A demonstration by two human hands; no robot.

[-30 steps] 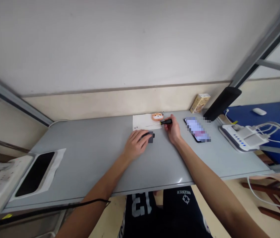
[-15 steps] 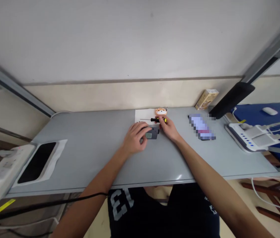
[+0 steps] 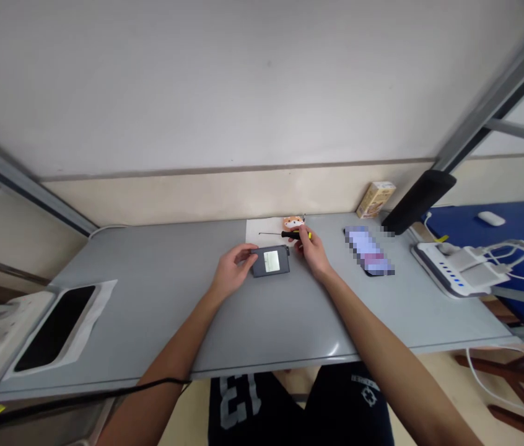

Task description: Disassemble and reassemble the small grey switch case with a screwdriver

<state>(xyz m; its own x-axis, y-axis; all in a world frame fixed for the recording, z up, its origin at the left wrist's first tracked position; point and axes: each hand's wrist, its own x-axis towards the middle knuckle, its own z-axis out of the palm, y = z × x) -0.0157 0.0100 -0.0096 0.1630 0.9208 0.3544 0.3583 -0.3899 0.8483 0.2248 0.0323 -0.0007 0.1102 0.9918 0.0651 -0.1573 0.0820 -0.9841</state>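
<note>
A flat dark grey box-shaped device (image 3: 258, 266) with a pale label on its upper face is in the middle of the desk. My left hand (image 3: 233, 267) grips its left end between thumb and fingers. In my right hand (image 3: 309, 246) is a screwdriver (image 3: 292, 235) with a black and yellow handle, its thin shaft pointing left above a sheet of white paper (image 3: 257, 228). The shaft's end seems to carry a tiny dark speck, too small to name. Just behind the right hand sits an orange and white animal-faced item (image 3: 293, 221).
A phone with a blurred screen (image 3: 368, 250) lies to the right, near a carton (image 3: 375, 199) and a black padded post (image 3: 419, 201). Power strips stand at the right edge (image 3: 452, 272) and left edge (image 3: 6, 334). A black phone (image 3: 55, 328) rests on white paper at left.
My left hand has drawn back to the left end of the device, uncovering its label. The device now lies turned more fully into view. The right hand still holds the screwdriver.
</note>
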